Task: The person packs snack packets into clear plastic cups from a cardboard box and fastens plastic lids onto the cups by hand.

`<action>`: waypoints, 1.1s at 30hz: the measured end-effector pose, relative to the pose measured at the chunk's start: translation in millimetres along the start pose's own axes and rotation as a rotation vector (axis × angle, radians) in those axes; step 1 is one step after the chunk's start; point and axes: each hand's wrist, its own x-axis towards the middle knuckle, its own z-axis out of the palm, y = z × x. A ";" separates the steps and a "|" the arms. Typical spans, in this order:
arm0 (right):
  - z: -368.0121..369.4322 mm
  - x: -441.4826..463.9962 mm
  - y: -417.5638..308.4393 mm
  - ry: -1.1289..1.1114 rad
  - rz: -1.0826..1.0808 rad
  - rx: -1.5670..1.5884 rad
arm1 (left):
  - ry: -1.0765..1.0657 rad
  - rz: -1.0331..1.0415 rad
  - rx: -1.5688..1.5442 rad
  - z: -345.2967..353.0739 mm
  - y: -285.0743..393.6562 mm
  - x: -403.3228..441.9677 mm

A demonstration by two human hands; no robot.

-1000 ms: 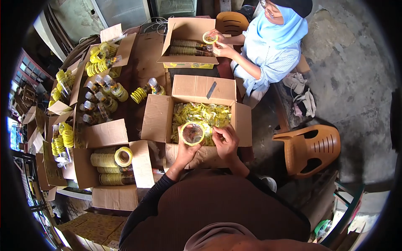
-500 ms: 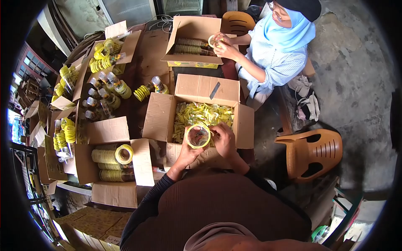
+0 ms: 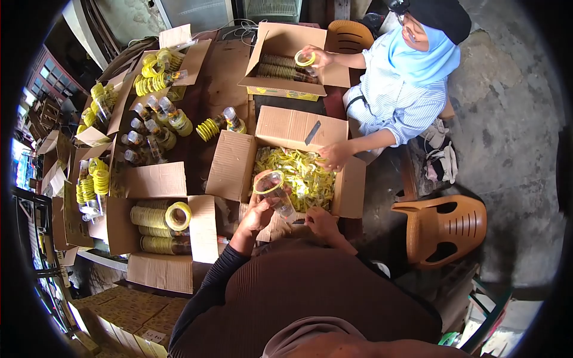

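My left hand (image 3: 255,216) is wrapped round a clear plastic cup (image 3: 279,200) with a yellow rim. The cup tilts, its mouth up and to the left, over the near left corner of an open cardboard box (image 3: 231,170). Small yellow-and-clear packets (image 3: 298,173) fill that box. At its near edge is my right hand (image 3: 322,223), fingers curled in; whatever they hold, if anything, is hidden. Across the box, a co-worker's hand (image 3: 335,156) reaches to the packets, while their other hand (image 3: 317,56) holds a similar yellow-rimmed cup (image 3: 304,58).
At left, an open box (image 3: 203,230) holds rows of stacked yellow-rimmed cups (image 3: 149,222). Another box (image 3: 295,89) of stacked cups stands at the back. Several cup stacks (image 3: 173,116) stand on the dark table. An orange plastic chair (image 3: 418,230) is at right.
The cup in my left hand has tipped from mouth-up to a slant. My right hand has left the cup and moved down to the right. The co-worker's one hand has come down to the packets.
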 end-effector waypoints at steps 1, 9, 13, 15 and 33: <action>0.7 -0.1 -1.2 0.027 -0.019 -0.050 | 0.021 -0.026 -0.053 5.6 3.2 0.3; -42.4 14.4 -41.3 0.253 -0.047 0.242 | 0.059 -0.049 0.017 10.7 7.9 -5.7; -56.3 25.0 -69.1 0.226 -0.074 0.755 | 0.004 0.121 0.449 7.0 3.7 -3.6; -60.0 27.0 -77.3 0.166 -0.159 0.916 | -0.034 0.126 0.502 7.6 3.0 -4.2; -61.5 19.0 -49.7 0.458 0.011 0.615 | -0.245 -0.167 0.312 -6.1 10.6 -3.3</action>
